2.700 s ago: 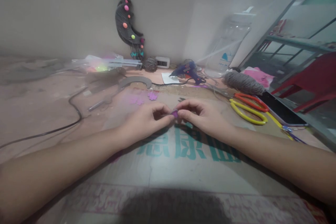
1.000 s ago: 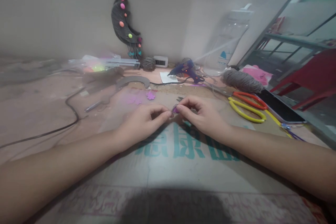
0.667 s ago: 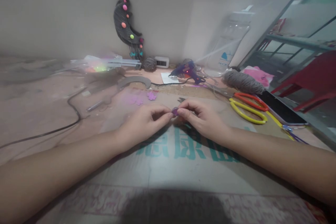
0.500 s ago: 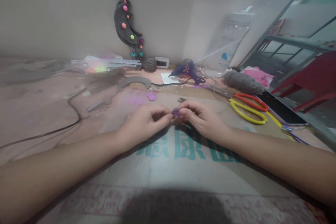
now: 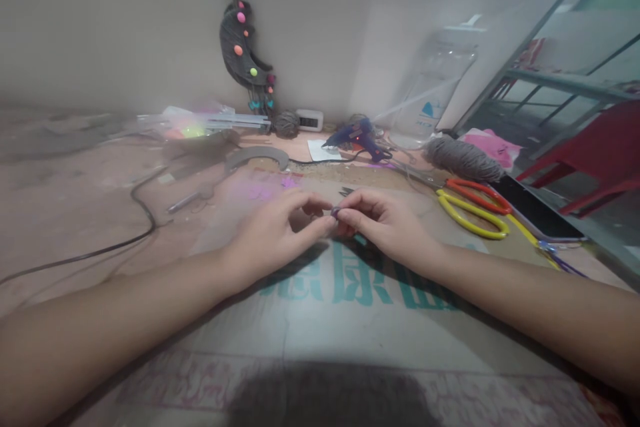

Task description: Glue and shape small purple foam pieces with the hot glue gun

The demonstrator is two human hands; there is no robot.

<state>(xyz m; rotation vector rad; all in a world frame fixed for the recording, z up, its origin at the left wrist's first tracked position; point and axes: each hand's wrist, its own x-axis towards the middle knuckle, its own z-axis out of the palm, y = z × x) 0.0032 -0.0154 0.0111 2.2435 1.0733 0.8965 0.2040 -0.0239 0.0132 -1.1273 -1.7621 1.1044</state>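
Note:
Between the fingertips of both hands sits a small dark purple piece [image 5: 335, 212], mostly covered, so its exact kind is unclear. My left hand [image 5: 295, 223] pinches it from the left with thumb and forefinger. From the other side, the thumb and forefinger of my right hand [image 5: 377, 220] close on it too. Both hands are just above a cardboard sheet [image 5: 340, 340] with green printed characters. Purple flower cutouts [image 5: 289, 183] lie behind my left hand. Pointed metal tips [image 5: 345, 192] show just beyond my right fingers.
A blue glue gun [image 5: 357, 137] rests at the back on white paper. Scissors with red and yellow handles [image 5: 473, 213], grey yarn [image 5: 465, 157] and a phone [image 5: 540, 207] lie to the right. A black cable [image 5: 145, 213] crosses the left side. A decorated grey crescent [image 5: 237, 47] leans on the wall.
My left fingers have shifted right and closed in over the purple piece, which now shows less. My right hand has barely moved.

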